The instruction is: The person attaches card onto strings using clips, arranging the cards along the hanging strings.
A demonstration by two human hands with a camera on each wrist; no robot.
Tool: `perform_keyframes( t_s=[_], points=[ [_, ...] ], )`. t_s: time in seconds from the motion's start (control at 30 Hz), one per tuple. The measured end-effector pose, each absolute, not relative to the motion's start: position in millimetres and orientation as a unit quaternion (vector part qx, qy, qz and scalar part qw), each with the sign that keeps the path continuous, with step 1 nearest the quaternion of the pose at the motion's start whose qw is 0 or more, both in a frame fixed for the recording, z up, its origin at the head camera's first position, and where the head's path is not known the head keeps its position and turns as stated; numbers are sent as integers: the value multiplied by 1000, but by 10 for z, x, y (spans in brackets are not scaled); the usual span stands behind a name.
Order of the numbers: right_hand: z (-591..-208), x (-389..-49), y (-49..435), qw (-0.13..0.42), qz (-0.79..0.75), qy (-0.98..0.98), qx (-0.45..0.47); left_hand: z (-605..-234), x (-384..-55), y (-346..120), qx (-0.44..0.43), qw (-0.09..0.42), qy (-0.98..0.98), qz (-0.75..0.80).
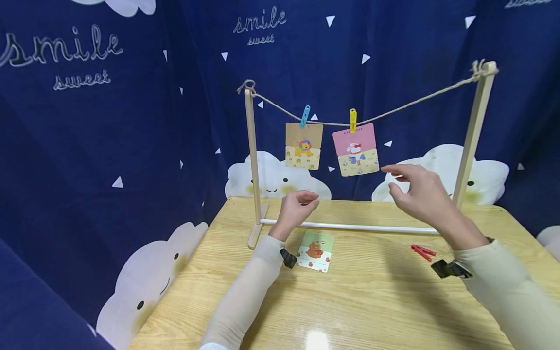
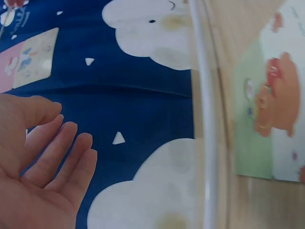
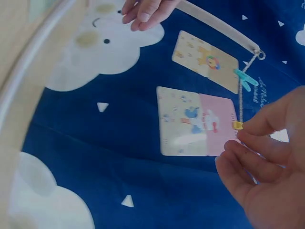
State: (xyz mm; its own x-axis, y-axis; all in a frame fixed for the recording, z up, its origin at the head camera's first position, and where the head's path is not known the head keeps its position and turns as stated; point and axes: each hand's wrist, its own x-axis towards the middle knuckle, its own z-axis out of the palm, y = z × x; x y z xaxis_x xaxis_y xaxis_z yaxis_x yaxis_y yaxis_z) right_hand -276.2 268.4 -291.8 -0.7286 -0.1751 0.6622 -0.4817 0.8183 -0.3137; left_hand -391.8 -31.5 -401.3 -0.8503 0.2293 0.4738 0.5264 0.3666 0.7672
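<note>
A pink card with a rabbit (image 1: 356,150) hangs slightly tilted from the string (image 1: 407,104) under a yellow clothespin (image 1: 353,119). Left of it, a tan lion card (image 1: 303,158) hangs by a blue clothespin (image 1: 305,116). My right hand (image 1: 422,194) is raised just right of the pink card's lower corner, fingers loosely bent and holding nothing. Lower down, above the white bar (image 1: 372,227), my left hand (image 1: 295,214) hovers with bent fingers and nothing in them. A green and white bear card (image 1: 316,250) lies flat on the table below that hand.
Red clothespins (image 1: 423,252) lie on the wooden table (image 1: 350,301) near my right forearm; I cannot tell whether they are one or two. Wooden posts (image 1: 474,136) hold the string at both ends. A dark blue curtain (image 1: 144,146) hangs behind and at the left.
</note>
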Motion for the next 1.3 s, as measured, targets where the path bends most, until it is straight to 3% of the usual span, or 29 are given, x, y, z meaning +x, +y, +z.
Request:
perform_keyframes(
  t_s=[0.7,1.3],
  points=[
    [-3746,-2666,3177,241,271,-921,145,-4555,-3929,-461,-239,42,-848,-471],
    [-4240,-2747,3593,180,287,-935,106,-4691,-3911,-525,-232,-20,-863,-448]
  ],
)
